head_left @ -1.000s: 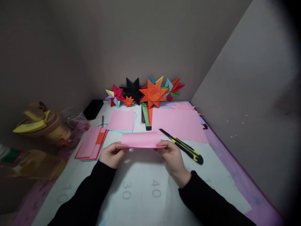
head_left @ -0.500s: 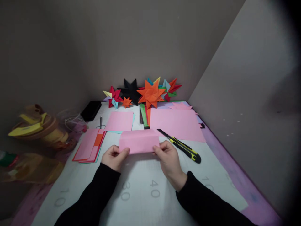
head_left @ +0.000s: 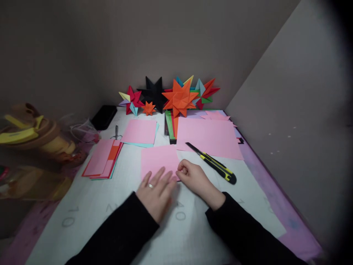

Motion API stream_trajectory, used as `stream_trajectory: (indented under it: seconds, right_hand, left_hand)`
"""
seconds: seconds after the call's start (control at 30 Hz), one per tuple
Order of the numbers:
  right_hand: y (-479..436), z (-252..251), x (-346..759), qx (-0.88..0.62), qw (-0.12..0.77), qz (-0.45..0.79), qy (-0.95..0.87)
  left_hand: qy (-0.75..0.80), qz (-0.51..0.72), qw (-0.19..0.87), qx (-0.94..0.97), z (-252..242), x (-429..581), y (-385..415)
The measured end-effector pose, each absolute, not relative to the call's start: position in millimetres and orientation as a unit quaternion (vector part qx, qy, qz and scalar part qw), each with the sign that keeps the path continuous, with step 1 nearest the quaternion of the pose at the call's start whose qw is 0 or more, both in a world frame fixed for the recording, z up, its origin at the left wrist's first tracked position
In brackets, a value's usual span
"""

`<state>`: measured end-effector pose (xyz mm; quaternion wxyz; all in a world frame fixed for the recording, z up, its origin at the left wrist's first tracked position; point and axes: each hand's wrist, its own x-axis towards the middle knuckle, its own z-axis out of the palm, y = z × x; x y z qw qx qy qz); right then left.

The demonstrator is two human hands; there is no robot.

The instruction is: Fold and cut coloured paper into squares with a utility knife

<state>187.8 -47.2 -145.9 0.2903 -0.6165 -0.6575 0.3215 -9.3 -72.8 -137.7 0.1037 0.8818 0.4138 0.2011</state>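
A pink sheet of paper (head_left: 160, 158) lies on the white numbered mat (head_left: 204, 228) in front of me. Across its near edge my left hand (head_left: 157, 187) rests palm down, fingers stretched and slightly apart, a ring on one finger. My right hand (head_left: 193, 176) pinches the sheet's near right corner between thumb and curled fingers. Beside that hand, to its upper right, is a black and yellow utility knife (head_left: 212, 163) with its blade pointing away to the left.
Behind are a larger pink sheet (head_left: 209, 136), a smaller pink stack (head_left: 140, 131), scissors (head_left: 116, 132) and folded paper stars (head_left: 180, 97) against the wall. Paper pieces (head_left: 100, 160) lie left. A phone-like black object (head_left: 104, 117), a brown pot (head_left: 46, 136) and a bottle (head_left: 30, 182) flank the mat.
The pink paper, held up by both hands before, is now down on the mat and spread larger. My left hand has moved from its left edge to lie flat over its near side.
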Motion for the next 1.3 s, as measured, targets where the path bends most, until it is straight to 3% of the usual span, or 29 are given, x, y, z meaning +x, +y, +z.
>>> stream_trajectory:
  seconds: [0.1,0.2,0.4,0.6,1.3]
  right_hand:
    - [-48.3,-144.5,187.5,-0.605,0.285,0.337,-0.663]
    - [-45.0,-142.2,194.3,-0.609,0.304,0.328,-0.655]
    - [-34.5,-144.0,206.9,-0.566,0.357,0.254,-0.698]
    - [-32.8,-152.3,203.5,-0.488,0.326,0.233,-0.775]
    - [-28.9,-151.1,203.5,-0.478,0.274,0.195,-0.812]
  left_hand:
    - [0.409,0.054,0.094,0.906,-154.8,8.1,-88.4]
    - [0.418,0.001,0.093,0.904,-163.9,8.9,-90.3]
    - [0.414,0.007,0.094,0.905,-166.5,3.9,-87.7]
    - [0.42,-0.009,0.098,0.902,-167.2,7.5,-89.5]
    - [0.444,-0.064,0.149,0.881,-136.7,10.9,-88.0]
